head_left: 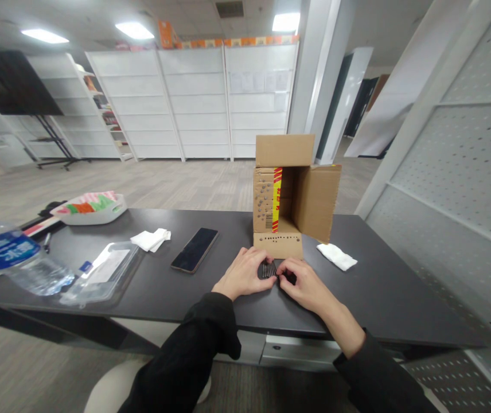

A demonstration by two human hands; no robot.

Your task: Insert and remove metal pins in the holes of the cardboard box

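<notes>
Head view: far to the left of our hands a clear water bottle (11,258) lies on its side at the bench (383,287) edge, its blue label too blurred to read, with a flat clear pouch (103,272) just beside it and a white tray (90,209) of coloured things beyond. Nearer, still left of our hands, sit a folded white tissue (151,239) and a dark phone (194,250) lying face up. Our left hand (245,274) and right hand (308,285) meet over a small bundle of thin dark rods (269,268), the fingers of both curled and pinching it from either side against the bench. We judge the rods stiff, light and prone to roll or scatter, so best held across the middle of the bundle. Just beyond our hands stands an open cardboard box (288,195) with a red-and-yellow tape strip; its print and barcode are unreadable. To the right of our hands lies another tissue (336,256).
</notes>
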